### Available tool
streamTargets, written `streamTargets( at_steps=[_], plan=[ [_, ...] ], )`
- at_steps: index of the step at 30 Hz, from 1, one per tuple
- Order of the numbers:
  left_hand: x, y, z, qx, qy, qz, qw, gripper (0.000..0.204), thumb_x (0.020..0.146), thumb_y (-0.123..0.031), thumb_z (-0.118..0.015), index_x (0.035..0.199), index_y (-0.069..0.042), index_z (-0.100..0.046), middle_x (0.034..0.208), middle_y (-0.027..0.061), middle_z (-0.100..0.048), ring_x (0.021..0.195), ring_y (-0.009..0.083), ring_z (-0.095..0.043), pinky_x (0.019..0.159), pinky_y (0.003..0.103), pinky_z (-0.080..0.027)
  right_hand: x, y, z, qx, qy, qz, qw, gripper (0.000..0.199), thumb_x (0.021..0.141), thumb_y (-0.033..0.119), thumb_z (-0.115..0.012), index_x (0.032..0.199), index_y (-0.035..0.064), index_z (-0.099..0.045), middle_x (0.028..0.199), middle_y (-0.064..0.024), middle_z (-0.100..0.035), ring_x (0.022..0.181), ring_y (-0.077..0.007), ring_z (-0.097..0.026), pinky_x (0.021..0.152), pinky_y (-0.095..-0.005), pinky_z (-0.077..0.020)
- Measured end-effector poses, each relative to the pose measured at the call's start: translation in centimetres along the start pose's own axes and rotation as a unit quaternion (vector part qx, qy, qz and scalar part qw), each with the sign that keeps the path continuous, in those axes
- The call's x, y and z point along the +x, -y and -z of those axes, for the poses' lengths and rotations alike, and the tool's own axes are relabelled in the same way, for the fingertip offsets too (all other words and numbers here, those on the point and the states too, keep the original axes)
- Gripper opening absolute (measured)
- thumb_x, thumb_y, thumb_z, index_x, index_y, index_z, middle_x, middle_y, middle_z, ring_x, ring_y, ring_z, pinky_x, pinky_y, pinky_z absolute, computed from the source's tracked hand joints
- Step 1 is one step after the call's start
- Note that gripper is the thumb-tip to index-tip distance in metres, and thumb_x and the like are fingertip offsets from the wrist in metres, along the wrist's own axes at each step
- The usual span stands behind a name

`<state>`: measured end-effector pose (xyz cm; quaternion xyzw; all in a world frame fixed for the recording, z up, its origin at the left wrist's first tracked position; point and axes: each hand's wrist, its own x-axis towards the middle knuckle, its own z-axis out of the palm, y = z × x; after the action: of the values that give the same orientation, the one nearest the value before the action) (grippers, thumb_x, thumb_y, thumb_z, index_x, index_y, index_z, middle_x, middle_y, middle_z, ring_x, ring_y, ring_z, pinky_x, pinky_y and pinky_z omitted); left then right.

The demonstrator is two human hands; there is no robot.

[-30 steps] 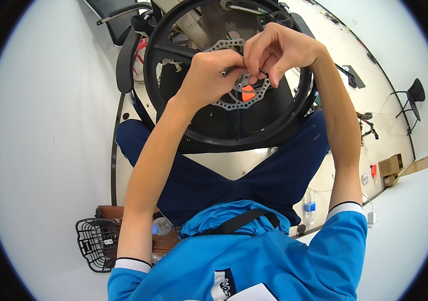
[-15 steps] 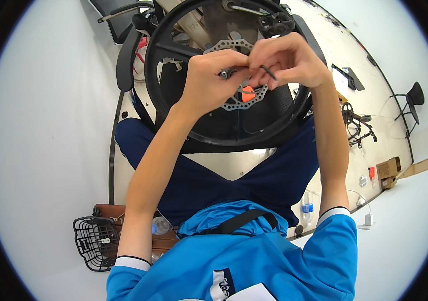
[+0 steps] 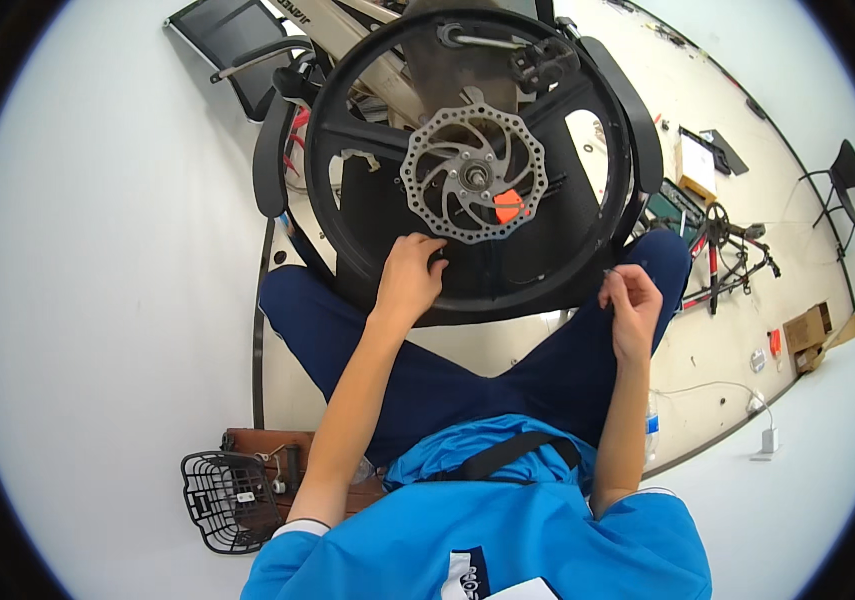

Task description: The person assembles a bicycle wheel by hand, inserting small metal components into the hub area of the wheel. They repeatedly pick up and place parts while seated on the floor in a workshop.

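I look down over a seated person in a blue shirt and dark blue trousers, with a black bicycle wheel [image 3: 467,165] standing upright between the knees. My left hand [image 3: 409,275] rests on the lower inside of the wheel, fingers curled against a black spoke just below the silver brake disc [image 3: 474,177]; I cannot tell whether it grips anything. My right hand [image 3: 632,305] is off to the right of the wheel, just beside its rim, thumb and forefinger pressed together on a small thin dark piece [image 3: 611,272], too small to identify. An orange tab [image 3: 508,205] sits on the disc, above and between my hands. Down by my left elbow, a black wire basket [image 3: 222,497] lies on the floor. Beyond my right hand, a red bicycle frame [image 3: 737,255] and a cardboard box [image 3: 805,328] lie on the floor
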<state>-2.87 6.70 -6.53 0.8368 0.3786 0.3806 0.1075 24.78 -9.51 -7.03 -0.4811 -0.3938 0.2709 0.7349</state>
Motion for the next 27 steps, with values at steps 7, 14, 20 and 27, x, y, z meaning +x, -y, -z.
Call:
streamTargets(
  at_steps=[7,14,20,27],
  plan=[
    [0.6,2.1,-1.8,0.023,0.076,0.028,0.996,0.016,0.081,0.001,-0.07,0.096,0.002,-0.076,0.092,0.0214,-0.071,0.085,0.0424,-0.069,0.08,0.044,-0.056,-1.1,-2.6,-2.6,0.047,0.04,-0.073,0.995,0.008,0.098,0.007,-0.07,0.093,0.0001,-0.068,0.068,-0.0008,-0.061,0.054,-0.0069,-0.056,0.05,-0.0217,-0.0438],
    [-1.1,-8.4,4.5,-0.144,-0.019,-0.038,0.989,0.012,0.081,0.001,-0.075,0.093,0.0,-0.076,0.09,0.0118,-0.072,0.066,0.0196,-0.069,0.062,0.03,-0.055,-2.0,-3.3,-2.8,-0.017,0.046,-0.064,0.997,0.013,0.095,0.012,-0.074,0.092,0.0004,-0.072,0.071,-0.0001,-0.065,0.061,-0.0056,-0.058,0.056,-0.02,-0.0442],
    [5.4,-9.7,5.8,0.025,-0.147,-0.191,0.97,0.015,0.076,0.002,-0.076,0.09,-0.004,-0.075,0.087,0.0068,-0.073,0.085,0.0255,-0.067,0.077,0.034,-0.053,-2.2,-3.5,-2.8,-0.078,0.079,-0.064,0.992,0.017,0.093,0.018,-0.077,0.091,0.0008,-0.074,0.075,0.0002,-0.069,0.067,-0.0049,-0.061,0.062,-0.0208,-0.0453],
    [9.1,-9.5,6.4,0.013,-0.062,-0.266,0.962,0.015,0.075,-0.002,-0.078,0.09,-0.006,-0.077,0.088,0.0047,-0.069,0.092,0.0248,-0.062,0.085,0.035,-0.049,-2.4,-2.9,-2.9,-0.086,0.109,-0.065,0.988,0.014,0.093,0.014,-0.076,0.092,0.0,-0.073,0.078,-0.0016,-0.07,0.07,-0.0064,-0.063,0.067,-0.0223,-0.0491]
  ],
)
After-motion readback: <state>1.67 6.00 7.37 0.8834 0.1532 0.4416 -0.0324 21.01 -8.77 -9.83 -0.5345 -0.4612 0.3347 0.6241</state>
